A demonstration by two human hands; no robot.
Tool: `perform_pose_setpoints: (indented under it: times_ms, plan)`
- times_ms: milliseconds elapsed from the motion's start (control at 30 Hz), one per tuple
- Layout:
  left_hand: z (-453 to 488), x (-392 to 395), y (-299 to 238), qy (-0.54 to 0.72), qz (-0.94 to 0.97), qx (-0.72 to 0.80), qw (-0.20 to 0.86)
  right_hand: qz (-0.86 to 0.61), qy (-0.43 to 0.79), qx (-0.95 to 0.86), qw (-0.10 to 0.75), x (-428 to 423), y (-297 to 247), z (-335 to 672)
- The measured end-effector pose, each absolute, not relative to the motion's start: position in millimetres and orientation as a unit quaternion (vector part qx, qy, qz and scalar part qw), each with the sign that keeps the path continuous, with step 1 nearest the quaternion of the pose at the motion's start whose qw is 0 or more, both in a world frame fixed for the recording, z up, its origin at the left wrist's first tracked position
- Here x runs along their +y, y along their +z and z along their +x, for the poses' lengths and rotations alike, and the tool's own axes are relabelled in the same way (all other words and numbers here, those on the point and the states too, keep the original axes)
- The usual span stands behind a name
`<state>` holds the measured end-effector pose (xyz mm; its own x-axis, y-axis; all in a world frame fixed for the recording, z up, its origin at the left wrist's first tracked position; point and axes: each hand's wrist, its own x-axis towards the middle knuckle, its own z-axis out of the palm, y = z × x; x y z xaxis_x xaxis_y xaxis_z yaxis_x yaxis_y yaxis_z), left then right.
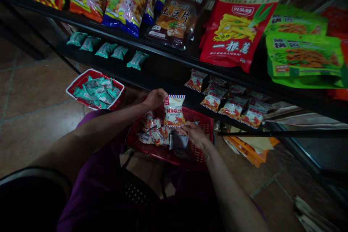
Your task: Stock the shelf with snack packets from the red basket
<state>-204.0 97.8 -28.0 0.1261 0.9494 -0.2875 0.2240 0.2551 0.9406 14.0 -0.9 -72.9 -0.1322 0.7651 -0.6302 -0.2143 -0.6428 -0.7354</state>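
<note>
My left hand [154, 98] pinches the top of a small white and red snack packet [174, 110] and holds it upright above a red basket [202, 125]. My right hand [194, 134] grips the same packet at its lower right corner. Several like packets [152, 134] lie in the basket beneath both hands. The basket rests near my lap, in front of a low black shelf [174, 79].
A row of the same white and red packets [233, 107] lies on the low shelf to the right. Teal packets [107, 50] line its left part, and a second red basket [95, 88] of teal packets sits on the tiled floor. Large snack bags [235, 30] fill the shelf above.
</note>
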Motion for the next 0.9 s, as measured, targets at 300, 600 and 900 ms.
perform_pose_setpoints:
  times_ms: [300, 600, 900]
  plan:
    - [-197, 92, -29, 0.373, 0.409, 0.528, 0.644, -0.589, 0.708, -0.276, 0.274, -5, -67, 10]
    - [-199, 97, -37, 0.388, 0.298, 0.479, 0.729, -0.55, 0.744, -0.244, 0.291, -6, -65, 9]
    - [-194, 86, -32, 0.266, 0.222, 0.431, 0.833, -0.555, 0.743, -0.227, 0.299, -4, -62, 8]
